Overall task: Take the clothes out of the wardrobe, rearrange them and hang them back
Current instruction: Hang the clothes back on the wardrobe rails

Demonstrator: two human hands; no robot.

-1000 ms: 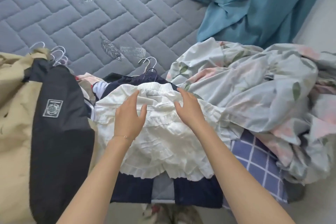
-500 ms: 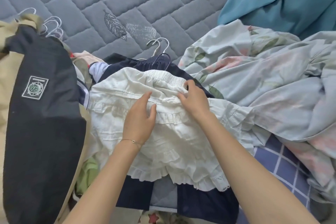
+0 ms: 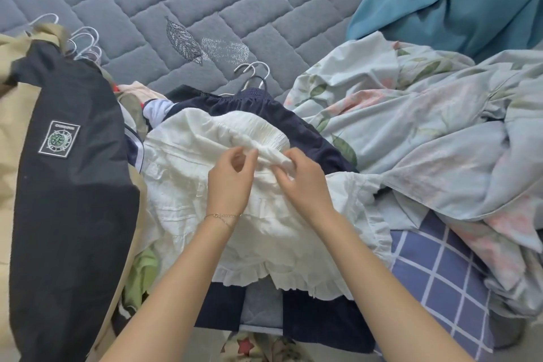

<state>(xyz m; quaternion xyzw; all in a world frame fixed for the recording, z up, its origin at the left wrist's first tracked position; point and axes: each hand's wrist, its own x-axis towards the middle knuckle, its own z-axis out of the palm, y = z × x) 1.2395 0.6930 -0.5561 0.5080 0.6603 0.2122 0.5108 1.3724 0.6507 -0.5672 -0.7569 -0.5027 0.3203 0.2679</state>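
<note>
Two hands meet at the waistband of a white skirt (image 3: 264, 232): the left hand (image 3: 232, 182) and the right hand (image 3: 305, 185) each have their grip clamped on a raised fold of its gathered cloth. They pinch it close together, probably to straighten the band before it goes on a hanger. A thin bracelet (image 3: 223, 216) circles the left wrist.

The skirt lies spread in the middle of the pile, waist to the far side and ruffled hem to the near side. It rests on a navy garment (image 3: 305, 138) whose wire hangers (image 3: 253, 72) point away, ready to be lifted by the hooks. To the left lies a black and tan jacket (image 3: 67, 200), with more hangers bunched at its far end.

All of it sits on a bed with a bare, grey quilted mattress (image 3: 147, 0). A crumpled floral sheet (image 3: 426, 138) is heaped to the right, a checked cloth (image 3: 440, 279) lies near right, and a teal cloth (image 3: 446, 0) far right. No wardrobe is in view.
</note>
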